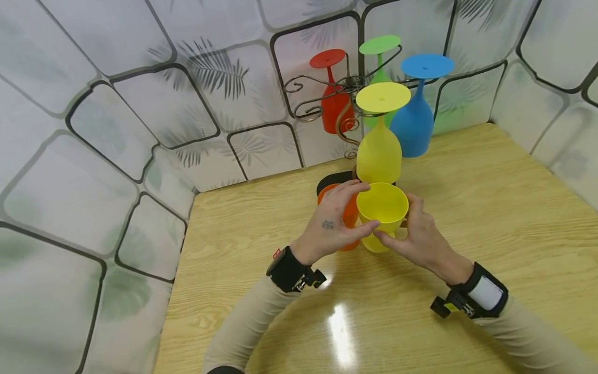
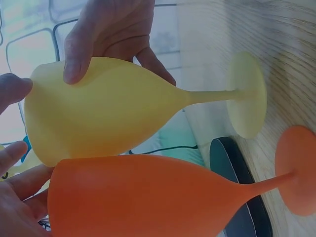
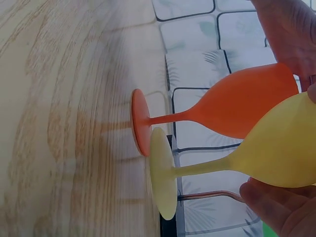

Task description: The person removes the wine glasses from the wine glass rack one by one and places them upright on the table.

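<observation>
An upright yellow goblet (image 1: 382,202) is between both hands, its foot (image 2: 247,94) close to the tabletop. My right hand (image 1: 422,236) holds its bowl from the right, thumb in front and fingers round the far side. At the rim, my left hand (image 1: 329,218) has its thumb at the near edge and its index finger at the far edge. An orange goblet (image 2: 143,197) stands upright just left of the yellow one. In the head view my left hand partly covers this orange goblet.
Behind the hands, a scrolled metal rack (image 1: 349,85) carries upside-down goblets: red (image 1: 334,106), green (image 1: 379,45), blue (image 1: 413,124) and another yellow one (image 1: 379,150). Its black base (image 1: 334,181) sits on the wooden table (image 1: 224,249). A patterned curtain (image 1: 140,104) borders the table.
</observation>
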### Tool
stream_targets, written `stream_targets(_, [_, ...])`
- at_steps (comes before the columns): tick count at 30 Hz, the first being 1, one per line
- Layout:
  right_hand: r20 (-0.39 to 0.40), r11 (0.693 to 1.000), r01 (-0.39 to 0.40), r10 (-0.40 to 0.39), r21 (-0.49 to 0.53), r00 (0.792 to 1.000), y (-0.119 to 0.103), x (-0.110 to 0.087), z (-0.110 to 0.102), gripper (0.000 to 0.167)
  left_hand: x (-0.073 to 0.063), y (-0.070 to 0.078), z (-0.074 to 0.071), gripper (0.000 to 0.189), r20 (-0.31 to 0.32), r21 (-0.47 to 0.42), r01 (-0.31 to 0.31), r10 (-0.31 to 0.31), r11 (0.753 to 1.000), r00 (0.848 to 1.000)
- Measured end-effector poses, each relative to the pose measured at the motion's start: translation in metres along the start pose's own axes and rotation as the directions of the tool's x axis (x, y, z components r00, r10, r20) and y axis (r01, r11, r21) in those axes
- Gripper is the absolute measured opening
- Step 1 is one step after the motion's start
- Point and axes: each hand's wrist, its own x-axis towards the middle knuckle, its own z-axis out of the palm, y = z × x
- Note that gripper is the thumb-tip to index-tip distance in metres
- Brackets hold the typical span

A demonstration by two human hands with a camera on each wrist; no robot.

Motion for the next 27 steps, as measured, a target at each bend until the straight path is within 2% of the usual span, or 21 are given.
stream_targets(11, [0.026,1.000,-0.011,0.011,0.008,1.000,0.0057,-0.0031,0.0011,0.095,0.0013,0.0014,0.0030,0.065,0.053,0.090,0.014,-0.018,0.996,0.998])
stream_targets(17, [0.044,1.000,-0.015,0.014,0.019,0.999,0.0072,-0.0036,0.0014,0.093,0.0019,0.0039,0.0025,0.064,0.106,0.165,0.046,-0.064,0.985,0.992])
stream_targets(22, [0.048,0.999,-0.032,0.034,-0.025,0.998,0.0083,-0.0055,0.0009,0.093,0.0023,0.0046,0.0027,0.062,0.156,0.238,0.031,-0.070,0.971,0.985])
stream_targets(27, [0.044,0.999,-0.029,0.031,-0.042,0.999,0.0099,-0.0067,0.0015,0.094,0.0029,0.0053,0.0035,0.060,0.174,0.282,0.020,-0.071,0.959,0.982])
